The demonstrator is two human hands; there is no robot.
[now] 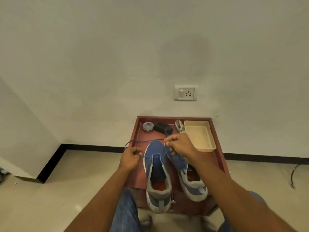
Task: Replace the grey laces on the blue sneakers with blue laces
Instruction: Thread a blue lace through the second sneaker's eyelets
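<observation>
The left hand [131,157] sat at nine o'clock of the left sneaker [157,174], fingers curled in, pinching the blue lace [145,141] just off the shoe's outer edge. That lace looped up from the fist and ran taut across toward three o'clock, passing over the toe. The left sneaker lay toe-away on the red-brown wooden table [219,153], no lace through its upper eyelets, heel hanging over the near edge at six o'clock. Just beside it, at three o'clock, the right sneaker [189,178] lay angled, toe tipped toward its partner. Over that toe, the right hand [179,145] pinched the lace's other end between thumb and fingertips. At twelve o'clock along the table's far edge stood a round grey tin [148,126], then a dark object [163,128], too blurred to name, then the bundled grey laces [179,126], and a cream plastic tray [199,136] touching the far-right rim. A white wall socket [186,92] sat above.
</observation>
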